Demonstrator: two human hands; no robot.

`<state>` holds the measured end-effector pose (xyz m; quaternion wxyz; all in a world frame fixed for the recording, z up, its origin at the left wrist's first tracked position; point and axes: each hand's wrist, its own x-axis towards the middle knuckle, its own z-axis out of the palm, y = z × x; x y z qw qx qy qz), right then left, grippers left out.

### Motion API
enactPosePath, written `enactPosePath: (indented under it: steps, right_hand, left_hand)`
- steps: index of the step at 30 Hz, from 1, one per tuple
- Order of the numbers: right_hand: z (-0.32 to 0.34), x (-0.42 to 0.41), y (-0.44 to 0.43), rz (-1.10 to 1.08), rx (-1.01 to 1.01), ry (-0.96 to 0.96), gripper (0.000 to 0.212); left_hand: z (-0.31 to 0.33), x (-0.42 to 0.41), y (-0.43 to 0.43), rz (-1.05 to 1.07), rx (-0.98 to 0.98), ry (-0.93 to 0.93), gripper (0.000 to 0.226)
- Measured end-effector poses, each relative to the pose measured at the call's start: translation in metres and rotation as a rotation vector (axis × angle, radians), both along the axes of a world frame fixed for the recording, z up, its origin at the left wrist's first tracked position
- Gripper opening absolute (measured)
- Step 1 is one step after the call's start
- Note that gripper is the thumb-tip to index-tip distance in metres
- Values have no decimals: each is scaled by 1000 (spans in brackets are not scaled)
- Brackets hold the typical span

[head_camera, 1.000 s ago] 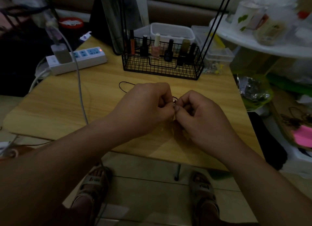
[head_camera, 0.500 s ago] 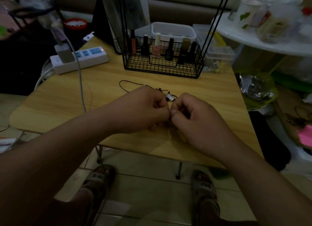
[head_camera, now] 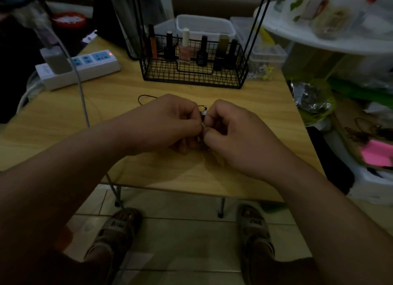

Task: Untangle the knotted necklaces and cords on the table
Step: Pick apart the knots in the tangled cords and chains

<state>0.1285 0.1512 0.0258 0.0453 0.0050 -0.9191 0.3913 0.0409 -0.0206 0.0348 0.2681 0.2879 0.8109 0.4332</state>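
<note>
The left hand (head_camera: 168, 123) and right hand (head_camera: 238, 133) were curled fingertip to fingertip over the table (head_camera: 63, 118), each pinching a fine chain (head_camera: 203, 124) between them. A black cord (head_camera: 142, 97) looped out from behind the left hand across the tabletop. Beyond stood a wire basket (head_camera: 191, 78) and a power strip (head_camera: 85, 68).

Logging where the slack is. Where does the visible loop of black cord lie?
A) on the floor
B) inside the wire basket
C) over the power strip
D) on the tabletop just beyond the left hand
D: the black cord loops on the table, emerging from behind the left hand.
</note>
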Motion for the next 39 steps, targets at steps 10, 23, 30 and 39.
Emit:
enactPosePath:
  steps: [10,23,30,39]
  right_hand:
    - [1,-8,-2,11,-96,-66,8]
    - [-3,-23,1,-29,-602,-144,7]
    - [7,-20,6,39,-636,-146,6]
    - [8,-17,6,5,-967,-267,9]
  left_hand:
    - [-1,-8,-1,27,32,-89,7]
    - [-2,-12,1,102,210,-285,14]
    - [6,-15,-2,-20,177,-180,19]
    - [3,-10,9,68,357,-261,12]
